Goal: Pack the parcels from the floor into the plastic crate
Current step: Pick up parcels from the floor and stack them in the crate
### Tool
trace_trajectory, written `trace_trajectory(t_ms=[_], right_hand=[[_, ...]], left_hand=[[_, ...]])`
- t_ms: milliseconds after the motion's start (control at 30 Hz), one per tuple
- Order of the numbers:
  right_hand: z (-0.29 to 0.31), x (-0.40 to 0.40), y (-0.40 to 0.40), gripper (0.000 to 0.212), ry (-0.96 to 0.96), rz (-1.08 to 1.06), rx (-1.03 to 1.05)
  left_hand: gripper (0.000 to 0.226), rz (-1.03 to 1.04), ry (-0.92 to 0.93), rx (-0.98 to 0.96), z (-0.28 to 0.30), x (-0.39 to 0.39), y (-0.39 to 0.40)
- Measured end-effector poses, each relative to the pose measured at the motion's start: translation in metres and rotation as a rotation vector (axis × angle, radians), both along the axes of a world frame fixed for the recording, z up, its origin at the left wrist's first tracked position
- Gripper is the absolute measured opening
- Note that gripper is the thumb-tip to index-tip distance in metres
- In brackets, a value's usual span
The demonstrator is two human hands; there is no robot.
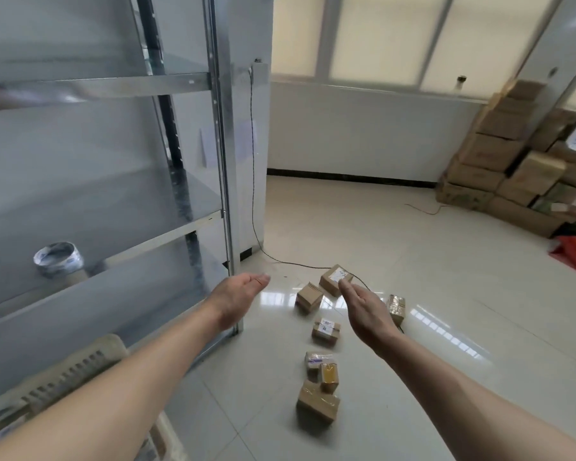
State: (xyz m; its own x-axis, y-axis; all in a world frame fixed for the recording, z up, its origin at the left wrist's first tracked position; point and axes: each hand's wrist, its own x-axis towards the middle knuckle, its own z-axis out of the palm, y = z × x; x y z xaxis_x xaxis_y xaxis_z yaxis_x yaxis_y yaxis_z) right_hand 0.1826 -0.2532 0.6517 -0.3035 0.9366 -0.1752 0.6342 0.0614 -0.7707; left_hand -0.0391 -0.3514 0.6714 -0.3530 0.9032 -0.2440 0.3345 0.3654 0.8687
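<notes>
parcels: seven small cardboard parcels (pixel 326 331) lie loosely strung out on the floor (pixel 413 261), ahead of the person, none held. the farthest one (pixel 336 279) has a white label, and a mid one (pixel 326 331) too; the print is too blurred to read.
crate: a pale slatted plastic crate (pixel 77 367) sits at lower left, partly hidden behind the left forearm.
left hand: the left hand (pixel 238 299) is raised, fingers straight and together, holding nothing.
right hand: the right hand (pixel 366 311) is also open and empty, above the parcels.
around: a thin black cable (pixel 256 227) runs down the wall and across the floor by the far parcel.
shelving: a metal shelf unit (pixel 223 161) stands on the left, with a roll of tape (pixel 59 259) on one shelf.
room: glossy pale floor tiles, white walls, blinds over the windows, stacked brown cartons (pixel 506 154) in the far right corner.
</notes>
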Motion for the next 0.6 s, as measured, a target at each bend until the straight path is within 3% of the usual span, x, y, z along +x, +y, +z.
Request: trace_trajectory(t_ms=[300, 600], right_hand=[[-0.002, 0.053, -0.008, 0.05, -0.018, -0.101, 0.064], [-0.015, 0.114, 0.033, 0.046, -0.023, -0.17, 0.037]], left_hand=[[0.048, -0.131, 0.021, 0.025, -0.005, 0.041, 0.019], [0.045, -0.157, 0.005, -0.004, -0.011, 0.099, 0.073]])
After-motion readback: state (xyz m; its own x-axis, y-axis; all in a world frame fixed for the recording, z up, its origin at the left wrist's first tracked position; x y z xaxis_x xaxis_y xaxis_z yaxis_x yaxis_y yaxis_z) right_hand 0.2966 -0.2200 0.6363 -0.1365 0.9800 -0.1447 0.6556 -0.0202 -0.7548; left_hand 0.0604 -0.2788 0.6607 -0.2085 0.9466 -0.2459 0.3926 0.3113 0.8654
